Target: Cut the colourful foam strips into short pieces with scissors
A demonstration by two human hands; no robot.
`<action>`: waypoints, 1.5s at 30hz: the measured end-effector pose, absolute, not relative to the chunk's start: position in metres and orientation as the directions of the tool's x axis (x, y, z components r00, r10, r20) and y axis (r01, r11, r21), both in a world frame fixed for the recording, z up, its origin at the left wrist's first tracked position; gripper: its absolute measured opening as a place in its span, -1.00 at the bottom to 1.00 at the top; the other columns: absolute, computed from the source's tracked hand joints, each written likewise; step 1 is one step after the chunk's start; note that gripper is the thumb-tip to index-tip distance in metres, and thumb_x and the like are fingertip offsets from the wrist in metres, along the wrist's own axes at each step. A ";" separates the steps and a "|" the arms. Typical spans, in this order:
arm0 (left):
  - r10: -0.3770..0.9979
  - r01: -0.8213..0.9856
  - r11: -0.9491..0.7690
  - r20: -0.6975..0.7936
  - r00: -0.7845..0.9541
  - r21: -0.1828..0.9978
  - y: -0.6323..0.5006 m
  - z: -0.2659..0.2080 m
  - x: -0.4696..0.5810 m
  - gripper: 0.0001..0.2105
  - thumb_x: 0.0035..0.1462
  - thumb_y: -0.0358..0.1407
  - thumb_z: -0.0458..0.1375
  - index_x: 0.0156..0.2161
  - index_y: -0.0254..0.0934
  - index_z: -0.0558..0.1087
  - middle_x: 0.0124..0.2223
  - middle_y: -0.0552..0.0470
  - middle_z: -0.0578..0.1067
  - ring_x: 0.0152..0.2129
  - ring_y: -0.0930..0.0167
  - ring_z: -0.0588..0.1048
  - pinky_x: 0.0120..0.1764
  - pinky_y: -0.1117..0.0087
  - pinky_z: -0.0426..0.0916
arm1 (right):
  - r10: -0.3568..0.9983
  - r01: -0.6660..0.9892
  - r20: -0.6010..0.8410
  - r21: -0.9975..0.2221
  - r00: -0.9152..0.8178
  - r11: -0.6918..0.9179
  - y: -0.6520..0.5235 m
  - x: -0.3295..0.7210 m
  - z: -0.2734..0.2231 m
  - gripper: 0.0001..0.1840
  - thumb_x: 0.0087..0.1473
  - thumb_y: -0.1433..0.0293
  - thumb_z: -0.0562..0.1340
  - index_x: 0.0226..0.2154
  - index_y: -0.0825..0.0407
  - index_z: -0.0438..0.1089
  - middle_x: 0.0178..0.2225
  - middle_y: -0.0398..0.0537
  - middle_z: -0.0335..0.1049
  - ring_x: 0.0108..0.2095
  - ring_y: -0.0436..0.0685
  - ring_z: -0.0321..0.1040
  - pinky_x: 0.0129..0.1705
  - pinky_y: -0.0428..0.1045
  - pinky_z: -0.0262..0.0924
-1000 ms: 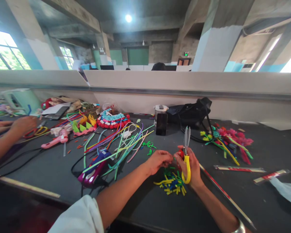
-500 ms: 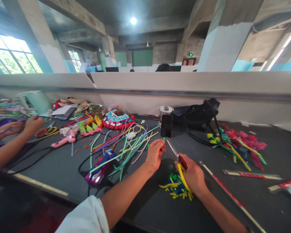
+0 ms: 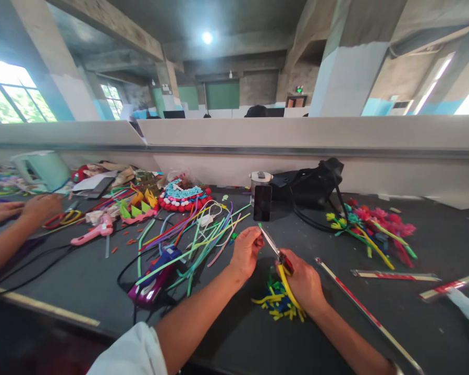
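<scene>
My right hand (image 3: 301, 284) grips yellow-handled scissors (image 3: 278, 260), their blades pointing up-left toward my left hand (image 3: 247, 251). My left hand pinches a small green strip (image 3: 259, 226) right at the blade tips. Below both hands lies a pile of short cut pieces (image 3: 278, 303) in yellow, green and blue on the dark table (image 3: 82, 271).
Long coloured strips (image 3: 195, 232) and a purple glue gun (image 3: 154, 276) lie left of my hands. A phone (image 3: 262, 203), a jar and a black bag (image 3: 308, 185) stand behind. Finished paper flowers (image 3: 371, 229) lie right. Another person's hands (image 3: 27, 208) work at far left beside a pink glue gun (image 3: 91, 233).
The scissors swung from pointing upright to pointing up-left at my left hand, which lifted a green strip to the blades. The other person's hands shifted slightly.
</scene>
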State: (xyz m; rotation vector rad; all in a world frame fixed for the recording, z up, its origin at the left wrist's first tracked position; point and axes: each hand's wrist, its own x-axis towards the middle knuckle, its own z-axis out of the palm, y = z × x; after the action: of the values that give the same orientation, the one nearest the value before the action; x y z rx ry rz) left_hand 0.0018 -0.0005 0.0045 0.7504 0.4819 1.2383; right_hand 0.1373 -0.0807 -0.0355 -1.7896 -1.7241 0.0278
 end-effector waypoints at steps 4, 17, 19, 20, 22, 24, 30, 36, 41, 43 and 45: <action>0.964 -0.681 0.161 0.034 0.264 0.714 -0.001 0.006 0.003 -0.84 -0.16 -0.31 0.28 -0.51 -0.34 0.40 -0.54 0.13 0.32 -0.59 0.57 0.26 -0.45 0.49 0.19 | 0.898 0.888 0.420 -0.452 0.135 0.078 -0.082 0.136 -0.035 -0.72 0.09 0.30 0.08 -0.14 -0.07 0.37 -0.41 -0.12 0.46 -0.41 0.08 0.41 -0.41 -0.12 0.13; 0.965 -0.704 0.174 0.024 0.262 0.689 -0.004 0.008 0.004 -0.85 -0.16 -0.33 0.29 -0.51 -0.35 0.41 -0.53 0.13 0.34 -0.58 0.57 0.27 -0.43 0.49 0.22 | 0.884 0.909 0.453 -0.408 0.119 0.087 -0.084 0.134 -0.036 -0.69 0.07 0.37 0.07 -0.13 -0.03 0.38 -0.44 -0.11 0.48 -0.48 0.07 0.41 -0.47 -0.13 0.09; 0.965 -0.708 0.182 0.015 0.263 0.683 -0.004 0.007 0.005 -0.85 -0.17 -0.34 0.29 -0.51 -0.35 0.41 -0.53 0.13 0.35 -0.58 0.58 0.27 -0.43 0.49 0.22 | 0.886 0.906 0.447 -0.414 0.120 0.086 -0.085 0.134 -0.037 -0.68 0.06 0.37 0.07 -0.13 -0.03 0.38 -0.46 -0.12 0.48 -0.49 0.08 0.41 -0.47 -0.12 0.08; 0.965 -0.708 0.183 0.014 0.262 0.682 -0.004 0.007 0.005 -0.85 -0.17 -0.34 0.29 -0.51 -0.35 0.41 -0.52 0.13 0.35 -0.58 0.58 0.28 -0.42 0.49 0.22 | 0.887 0.903 0.447 -0.420 0.117 0.092 -0.085 0.134 -0.037 -0.68 0.06 0.38 0.07 -0.12 -0.02 0.37 -0.46 -0.12 0.47 -0.48 0.08 0.41 -0.47 -0.12 0.09; 0.963 -0.700 0.181 0.019 0.267 0.691 -0.004 0.007 0.004 -0.85 -0.17 -0.33 0.29 -0.51 -0.34 0.41 -0.52 0.13 0.35 -0.58 0.58 0.27 -0.41 0.49 0.22 | 0.886 0.894 0.448 -0.437 0.117 0.103 -0.085 0.134 -0.038 -0.69 0.07 0.37 0.07 -0.13 -0.02 0.37 -0.46 -0.12 0.47 -0.47 0.08 0.42 -0.46 -0.12 0.09; 0.961 -0.678 0.169 0.033 0.274 0.715 -0.004 0.006 0.003 -0.85 -0.16 -0.31 0.28 -0.50 -0.33 0.41 -0.52 0.13 0.34 -0.59 0.57 0.27 -0.42 0.48 0.21 | 0.883 0.874 0.448 -0.475 0.141 0.101 -0.083 0.136 -0.038 -0.71 0.08 0.34 0.07 -0.14 -0.02 0.36 -0.45 -0.12 0.46 -0.47 0.08 0.41 -0.45 -0.12 0.11; 0.973 -0.406 -0.004 0.098 0.211 0.914 -0.005 0.000 0.005 -0.90 -0.13 -0.31 0.22 -0.50 -0.32 0.43 -0.55 0.12 0.36 -0.58 0.54 0.27 -0.44 0.48 0.15 | 0.858 0.690 0.446 -0.705 0.256 0.160 -0.076 0.144 -0.032 -0.70 0.09 0.19 0.12 -0.20 0.01 0.35 -0.39 -0.13 0.45 -0.45 0.03 0.37 -0.38 -0.11 0.18; 0.917 0.114 -0.304 0.258 0.305 0.946 -0.013 -0.010 0.010 -0.96 -0.11 -0.37 0.16 -0.51 -0.29 0.44 -0.55 0.10 0.40 -0.57 0.48 0.29 -0.45 0.46 0.14 | 0.841 0.495 0.417 -0.842 0.346 0.214 -0.076 0.146 -0.025 -0.58 0.05 0.12 0.18 -0.11 0.04 0.32 -0.30 -0.07 0.45 -0.41 0.05 0.36 -0.35 -0.07 0.23; 0.773 0.256 -0.609 0.489 0.405 0.751 -0.019 -0.015 0.010 -0.92 -0.05 -0.41 0.15 -0.51 -0.24 0.44 -0.53 0.04 0.40 -0.55 0.43 0.30 -0.40 0.42 0.12 | 0.846 0.458 0.403 -0.861 0.349 0.221 -0.074 0.150 -0.030 -0.53 0.03 0.12 0.20 -0.08 0.06 0.29 -0.35 -0.06 0.43 -0.41 0.07 0.37 -0.35 -0.05 0.26; 0.725 0.264 -0.674 0.550 0.415 0.690 -0.019 -0.017 0.009 -0.92 -0.04 -0.42 0.16 -0.50 -0.22 0.44 -0.51 0.02 0.40 -0.52 0.40 0.31 -0.36 0.40 0.12 | 0.843 0.465 0.414 -0.855 0.344 0.230 -0.073 0.151 -0.032 -0.54 0.02 0.14 0.21 -0.08 0.05 0.29 -0.34 -0.06 0.42 -0.39 0.07 0.38 -0.32 -0.04 0.27; 0.689 0.267 -0.714 0.586 0.426 0.647 -0.019 -0.018 0.008 -0.92 -0.04 -0.43 0.16 -0.48 -0.21 0.44 -0.49 0.00 0.41 -0.50 0.37 0.32 -0.32 0.38 0.13 | 0.839 0.475 0.426 -0.847 0.338 0.239 -0.072 0.151 -0.032 -0.55 0.02 0.16 0.21 -0.08 0.05 0.29 -0.31 -0.05 0.42 -0.37 0.07 0.38 -0.29 -0.03 0.27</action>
State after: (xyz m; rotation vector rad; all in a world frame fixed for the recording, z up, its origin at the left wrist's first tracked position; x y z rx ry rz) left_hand 0.0081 -0.0188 -0.0176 2.2233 0.8090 1.2265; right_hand 0.1512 -0.0721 -0.0323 -1.4019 -1.3005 0.3825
